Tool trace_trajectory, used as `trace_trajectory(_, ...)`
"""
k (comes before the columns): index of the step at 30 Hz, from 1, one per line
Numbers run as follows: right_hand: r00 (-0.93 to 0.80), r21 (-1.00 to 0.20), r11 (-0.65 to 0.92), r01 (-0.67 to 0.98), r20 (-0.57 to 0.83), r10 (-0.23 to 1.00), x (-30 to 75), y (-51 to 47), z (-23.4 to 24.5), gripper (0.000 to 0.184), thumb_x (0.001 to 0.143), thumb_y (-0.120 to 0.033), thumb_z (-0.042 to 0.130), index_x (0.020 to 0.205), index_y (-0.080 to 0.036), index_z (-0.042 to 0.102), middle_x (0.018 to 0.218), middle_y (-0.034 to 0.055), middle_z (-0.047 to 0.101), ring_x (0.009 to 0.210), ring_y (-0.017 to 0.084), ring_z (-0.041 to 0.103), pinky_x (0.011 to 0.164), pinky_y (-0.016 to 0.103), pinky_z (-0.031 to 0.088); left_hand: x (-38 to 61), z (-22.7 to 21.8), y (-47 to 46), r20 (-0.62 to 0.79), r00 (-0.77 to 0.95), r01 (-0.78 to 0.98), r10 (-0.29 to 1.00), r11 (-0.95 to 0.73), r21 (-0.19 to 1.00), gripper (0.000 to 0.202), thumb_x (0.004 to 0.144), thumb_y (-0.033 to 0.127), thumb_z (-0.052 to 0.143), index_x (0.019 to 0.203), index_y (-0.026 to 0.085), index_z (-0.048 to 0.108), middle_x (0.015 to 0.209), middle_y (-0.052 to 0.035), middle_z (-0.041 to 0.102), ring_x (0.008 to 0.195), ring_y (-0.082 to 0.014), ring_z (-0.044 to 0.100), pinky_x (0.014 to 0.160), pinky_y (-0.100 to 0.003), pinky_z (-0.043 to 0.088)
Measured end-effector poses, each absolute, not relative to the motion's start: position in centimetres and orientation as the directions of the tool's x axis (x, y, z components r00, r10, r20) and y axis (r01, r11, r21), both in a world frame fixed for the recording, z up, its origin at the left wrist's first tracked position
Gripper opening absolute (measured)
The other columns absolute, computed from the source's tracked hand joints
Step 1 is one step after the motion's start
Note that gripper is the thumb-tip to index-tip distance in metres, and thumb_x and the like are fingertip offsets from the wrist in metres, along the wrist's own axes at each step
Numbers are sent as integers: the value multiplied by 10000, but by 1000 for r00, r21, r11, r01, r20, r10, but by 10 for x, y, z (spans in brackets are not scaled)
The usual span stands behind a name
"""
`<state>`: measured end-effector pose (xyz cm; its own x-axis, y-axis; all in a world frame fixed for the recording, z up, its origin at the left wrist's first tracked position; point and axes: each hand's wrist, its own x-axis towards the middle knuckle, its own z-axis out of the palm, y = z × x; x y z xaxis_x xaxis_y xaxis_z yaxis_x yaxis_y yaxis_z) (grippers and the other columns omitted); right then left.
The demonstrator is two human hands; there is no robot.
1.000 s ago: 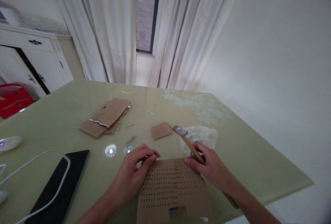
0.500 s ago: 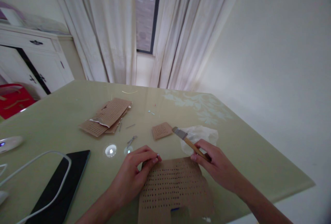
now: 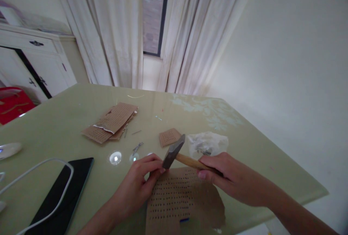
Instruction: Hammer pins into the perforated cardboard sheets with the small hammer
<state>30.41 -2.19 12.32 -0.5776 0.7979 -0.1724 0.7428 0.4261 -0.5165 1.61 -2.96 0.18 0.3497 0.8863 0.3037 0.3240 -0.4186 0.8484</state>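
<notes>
My right hand [image 3: 231,179] grips the wooden handle of a small hammer [image 3: 178,155]. Its dark metal head hangs just above my left fingertips. My left hand [image 3: 140,182] is pinched at the top left corner of a brown cardboard sheet [image 3: 182,198] punched with rows of small holes. What the pinch holds is too small to name. The sheet lies flat at the near edge of the pale green table [image 3: 67,130].
A small perforated cardboard square [image 3: 169,137] and a clear plastic bag [image 3: 208,142] lie just beyond the hammer. Loose nails [image 3: 137,148] and a stack of torn cardboard pieces [image 3: 111,122] sit further left. A black tablet [image 3: 61,195] with a white cable [image 3: 35,168] lies at the near left.
My right hand has swung the hammer leftward, so its head moved from near the plastic bag to just above my left fingertips. My left hand has stayed pinched at the sheet's corner.
</notes>
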Motion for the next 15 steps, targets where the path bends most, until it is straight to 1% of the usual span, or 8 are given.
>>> trace_trajectory(2,-577,-510,429,746,-172,798,304,-21,122,351,1114,-424,566,822,-232,594,712,-24,554,681,166,566,636,302,333,16,2,-30,304,354,318,884,-420,850,300,1071,231,555,873,225,780,926,-35,759,859,-179,705,770,-259,518)
trace_trajectory(6,-560,-516,436,738,-106,822,305,-22,124,392,1118,-468,536,807,-233,573,713,-18,557,672,171,563,653,308,349,18,4,-31,310,356,300,882,-421,856,307,1084,246,537,901,232,783,947,-44,766,882,-187,714,800,-270,538)
trace_trajectory(8,-567,-517,428,741,-143,811,305,-24,124,384,1119,-465,535,814,-234,578,719,-12,571,682,176,574,652,309,351,18,5,-32,306,361,302,881,-421,855,311,1080,250,544,887,234,787,983,-50,762,892,-189,711,791,-269,541)
trace_trajectory(11,-580,-486,435,758,-197,790,306,-26,124,380,1123,-470,533,830,-235,592,730,-4,592,703,184,588,650,311,342,18,5,-32,298,369,303,880,-417,857,322,1081,265,557,867,234,795,1047,-59,754,937,-193,708,799,-266,543)
trace_trajectory(15,-559,-484,443,755,-122,820,307,-27,122,420,1125,-512,515,814,-235,569,735,-3,597,701,184,585,670,313,357,16,5,-30,286,388,290,876,-411,864,308,1090,274,547,963,251,826,1027,-52,764,933,-190,715,822,-273,544)
